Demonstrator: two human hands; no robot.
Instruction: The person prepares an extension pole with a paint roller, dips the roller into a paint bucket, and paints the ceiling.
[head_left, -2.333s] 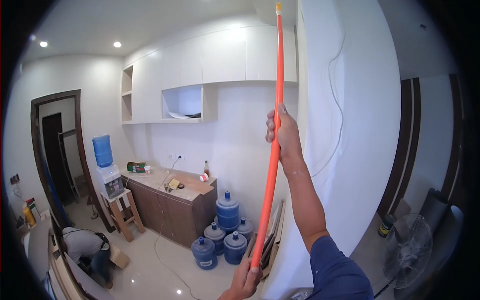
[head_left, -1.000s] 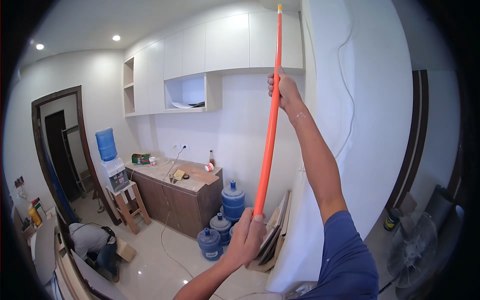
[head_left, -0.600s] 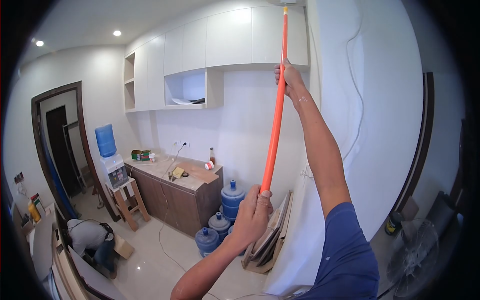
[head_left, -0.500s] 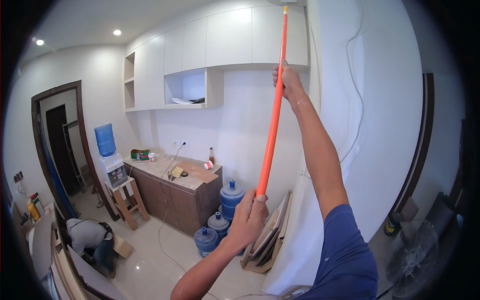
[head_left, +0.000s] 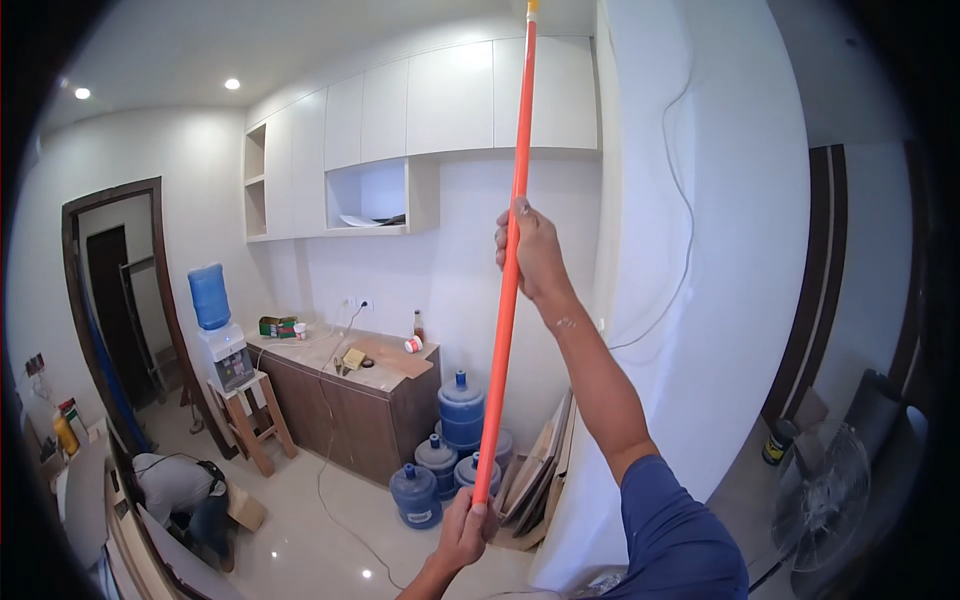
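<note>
A long orange extension pole (head_left: 508, 310) runs steeply up through the middle of the view, leaning slightly right toward its top. Its yellow end lies at the upper frame edge, and whatever it carries above that is out of view. My right hand (head_left: 530, 245) is wrapped around the shaft at mid-height, in front of the white wall cabinets (head_left: 450, 97). Down at the pole's lower end, my left hand (head_left: 465, 530) is closed on it. Both hands grip the same pole.
Blue water jugs (head_left: 416, 495) and leaning boards (head_left: 535, 470) stand below. Behind is a counter (head_left: 350, 410) with small items, beside a water dispenser (head_left: 225, 355). A person (head_left: 180, 490) crouches at lower left. A fan (head_left: 822, 490) stands right; a cable (head_left: 325, 470) crosses the floor.
Both hands have come down with the pole, and it has shifted left in view. The right hand is lower against the cabinets. Both keep hold of the pole.
</note>
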